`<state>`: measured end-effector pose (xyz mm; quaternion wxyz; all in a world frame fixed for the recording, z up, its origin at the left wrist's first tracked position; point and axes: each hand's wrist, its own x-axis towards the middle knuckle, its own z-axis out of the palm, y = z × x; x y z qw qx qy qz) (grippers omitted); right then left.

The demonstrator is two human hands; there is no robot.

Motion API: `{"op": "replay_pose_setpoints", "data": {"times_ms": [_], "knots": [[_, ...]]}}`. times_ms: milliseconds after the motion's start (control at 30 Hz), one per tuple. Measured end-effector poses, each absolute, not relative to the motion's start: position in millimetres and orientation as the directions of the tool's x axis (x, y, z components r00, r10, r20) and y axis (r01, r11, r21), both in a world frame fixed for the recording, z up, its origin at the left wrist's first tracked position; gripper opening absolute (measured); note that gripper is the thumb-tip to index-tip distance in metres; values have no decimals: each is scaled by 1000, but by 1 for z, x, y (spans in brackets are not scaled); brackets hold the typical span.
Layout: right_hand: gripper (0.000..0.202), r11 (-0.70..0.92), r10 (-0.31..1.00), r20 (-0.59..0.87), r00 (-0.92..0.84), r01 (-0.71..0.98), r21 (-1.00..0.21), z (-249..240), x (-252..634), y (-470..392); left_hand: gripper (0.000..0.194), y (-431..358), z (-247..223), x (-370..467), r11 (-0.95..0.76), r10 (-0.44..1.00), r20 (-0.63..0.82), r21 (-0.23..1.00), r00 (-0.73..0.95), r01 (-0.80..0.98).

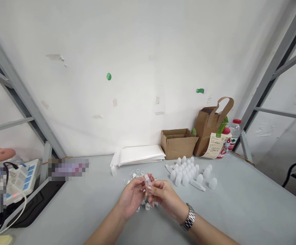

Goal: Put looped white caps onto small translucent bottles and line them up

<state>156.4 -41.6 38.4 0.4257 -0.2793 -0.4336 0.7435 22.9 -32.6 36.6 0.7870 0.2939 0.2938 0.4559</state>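
Between my two hands is a small translucent plastic bottle [148, 182] with a narrow white top, held nearly upright above the table. My left hand [131, 197] is closed at its upper part, fingers near the narrow top. Its lower body is pinched by my right hand [165, 196], which has a metal watch at the wrist. Loose small white plastic caps [147, 206] lie under and behind the hands, partly hidden by them. To the right stands a cluster of similar white plastic bottles [185, 175], with one bottle [198, 185] lying on its side.
White padded envelopes [141, 154] lie against the wall beside an open cardboard box [179, 144]. A brown paper bag [205, 131] and a red-capped bottle [236, 132] stand at the back right. At left are a power strip [30, 177] with cables and a black flat object [35, 204].
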Motion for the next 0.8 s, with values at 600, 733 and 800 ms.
{"op": "replay_pose_setpoints", "data": {"times_ms": [600,733,800], "knots": [[29,-131,922,-10,-386,-287,-949,34,157,-36,17,-38,45,29,208,959,-79,845,271,-492],[27,-120,905,5,-426,-266,-956,36,156,-38,17,-40,49,29,202,961,-91,874,260,-442],[28,-103,911,8,-412,-248,-963,37,156,-39,18,-40,48,29,204,960,-92,877,265,-434]]}}
